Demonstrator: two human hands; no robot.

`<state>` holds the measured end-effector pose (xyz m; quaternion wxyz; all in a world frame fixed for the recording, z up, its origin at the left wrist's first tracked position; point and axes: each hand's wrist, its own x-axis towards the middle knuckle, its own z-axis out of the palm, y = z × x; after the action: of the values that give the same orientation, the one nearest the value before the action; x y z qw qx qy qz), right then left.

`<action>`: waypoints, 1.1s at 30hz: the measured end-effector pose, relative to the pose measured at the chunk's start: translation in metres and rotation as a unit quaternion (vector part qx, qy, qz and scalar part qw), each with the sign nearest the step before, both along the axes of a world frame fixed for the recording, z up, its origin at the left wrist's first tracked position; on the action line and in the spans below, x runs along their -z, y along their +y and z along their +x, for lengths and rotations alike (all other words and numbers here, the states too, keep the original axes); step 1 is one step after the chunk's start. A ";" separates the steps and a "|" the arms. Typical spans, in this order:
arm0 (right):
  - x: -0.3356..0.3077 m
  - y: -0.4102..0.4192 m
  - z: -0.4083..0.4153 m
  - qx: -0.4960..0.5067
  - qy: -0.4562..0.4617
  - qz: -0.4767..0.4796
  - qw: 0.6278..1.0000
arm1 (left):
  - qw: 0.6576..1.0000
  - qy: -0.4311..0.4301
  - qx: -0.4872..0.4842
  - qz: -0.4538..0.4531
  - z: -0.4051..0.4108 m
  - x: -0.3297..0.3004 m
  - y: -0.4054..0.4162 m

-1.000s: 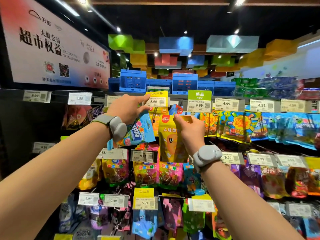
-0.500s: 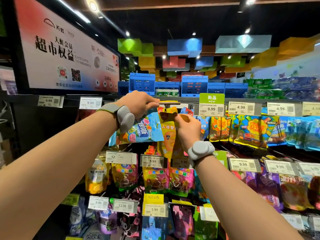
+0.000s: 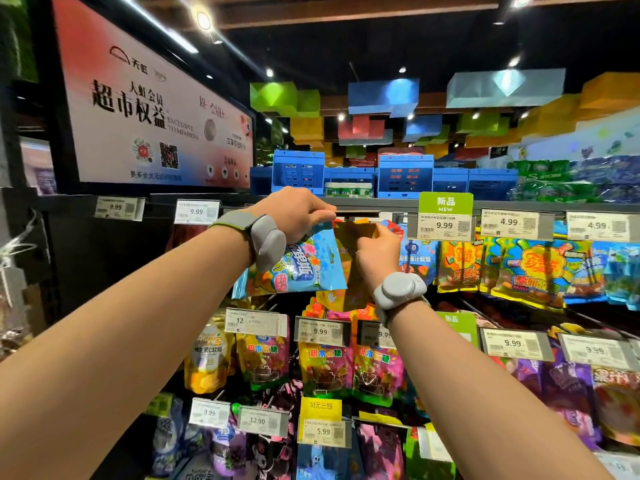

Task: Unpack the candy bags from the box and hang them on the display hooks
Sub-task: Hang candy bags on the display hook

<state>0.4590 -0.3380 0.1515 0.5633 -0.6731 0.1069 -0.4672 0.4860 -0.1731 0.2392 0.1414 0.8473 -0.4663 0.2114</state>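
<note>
My left hand (image 3: 298,213) is raised to the top hook row. It grips a blue candy bag (image 3: 304,268), which hangs tilted under the palm, while thumb and forefinger pinch a price tag holder (image 3: 356,212) flipped up flat. Just right of it, my right hand (image 3: 377,254) pinches the top of a yellow-orange candy bag (image 3: 353,232) and holds it up beneath the lifted tag. The hook itself is hidden behind the hands and bags. Both wrists wear grey bands.
Candy bags (image 3: 530,268) hang in rows to the right and below (image 3: 322,368), each hook fronted by a price tag (image 3: 443,225). Blue crates (image 3: 405,174) stand on the top shelf. A large membership sign (image 3: 152,116) fills the upper left.
The yellow 5.99 tag under my left fingers has been flipped up flat. My right hand has raised the yellow-orange bag to the hook row. The view has moved closer and to the right.
</note>
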 end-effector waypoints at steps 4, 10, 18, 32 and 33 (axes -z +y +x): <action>0.000 0.000 0.006 -0.001 -0.011 0.001 1.000 | 1.000 0.002 -0.003 -0.006 0.003 0.001 0.000; 0.001 -0.007 0.006 -0.020 -0.012 -0.030 0.999 | 1.000 0.013 -0.003 -0.006 0.002 0.002 0.000; 0.008 -0.027 0.021 0.036 0.047 -0.152 0.987 | 1.000 0.008 -0.005 0.001 0.000 0.007 0.002; 0.018 -0.045 0.054 0.009 0.063 -0.086 0.994 | 0.999 0.022 -0.029 -0.007 -0.001 0.010 0.001; 0.023 -0.048 0.057 0.015 0.071 -0.091 0.993 | 0.999 0.021 -0.030 -0.007 -0.001 0.010 0.001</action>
<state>0.5165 -0.3860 0.1288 0.4833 -0.7514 0.1138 -0.4345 0.4846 -0.1722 0.2288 0.1513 0.8641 -0.4359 0.2008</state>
